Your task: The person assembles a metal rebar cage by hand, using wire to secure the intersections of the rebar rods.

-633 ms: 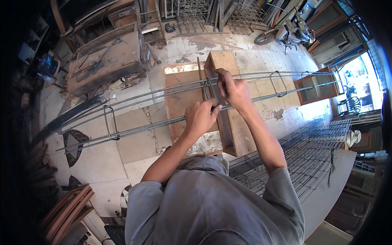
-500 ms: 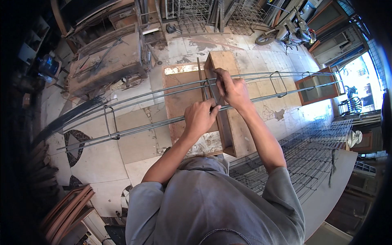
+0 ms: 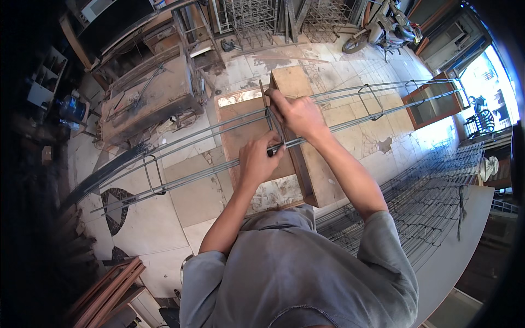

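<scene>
Long thin steel rods (image 3: 202,175) run across in front of me, forming a narrow reinforcement cage with bent-wire stirrups around them. My right hand (image 3: 299,116) is closed on the upper end of a middle stirrup (image 3: 276,129), by the upper rods. Lower down, my left hand (image 3: 258,157) has its fingers curled round the same stirrup's lower corner, against the lower rods; a dark bit shows between thumb and fingers, too small to name. A thin rusty bar (image 3: 261,87) sticks up beside my right hand. Other stirrups hang at the left (image 3: 153,174) and the right (image 3: 372,102).
Beneath the rods stands a wooden box-like support (image 3: 292,82). A worn workbench (image 3: 147,101) is at the far left, a motorbike (image 3: 383,33) at the far right. Stacked wire cages (image 3: 404,199) lie close on my right, brown wooden frames (image 3: 109,290) at the near left.
The view has shifted a little. Both hands stay at the middle stirrup; my right hand has tilted and moved slightly left along the rods, with the rusty bar now partly behind it.
</scene>
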Tool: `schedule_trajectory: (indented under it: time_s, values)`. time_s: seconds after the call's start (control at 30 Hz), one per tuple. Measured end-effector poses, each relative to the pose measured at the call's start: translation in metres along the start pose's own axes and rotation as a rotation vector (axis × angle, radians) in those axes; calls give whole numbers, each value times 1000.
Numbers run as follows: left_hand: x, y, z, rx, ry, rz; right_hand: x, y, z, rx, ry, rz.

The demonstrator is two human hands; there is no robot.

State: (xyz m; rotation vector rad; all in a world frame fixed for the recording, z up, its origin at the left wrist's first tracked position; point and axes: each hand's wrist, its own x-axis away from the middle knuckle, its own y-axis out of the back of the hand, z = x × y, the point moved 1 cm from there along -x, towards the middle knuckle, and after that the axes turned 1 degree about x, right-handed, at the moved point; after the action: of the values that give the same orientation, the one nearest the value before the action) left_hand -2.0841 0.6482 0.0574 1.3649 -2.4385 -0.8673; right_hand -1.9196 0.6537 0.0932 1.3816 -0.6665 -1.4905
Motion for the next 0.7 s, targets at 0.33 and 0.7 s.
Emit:
schedule_trajectory:
  time_s: [0.33,0.7]
  values:
    - [6,-4,6,-54,-98,10,-2,-34,-18,105,-37,201]
    - [1,-7,7,-80,-411,-33,-1,-42,-20,187,19,341]
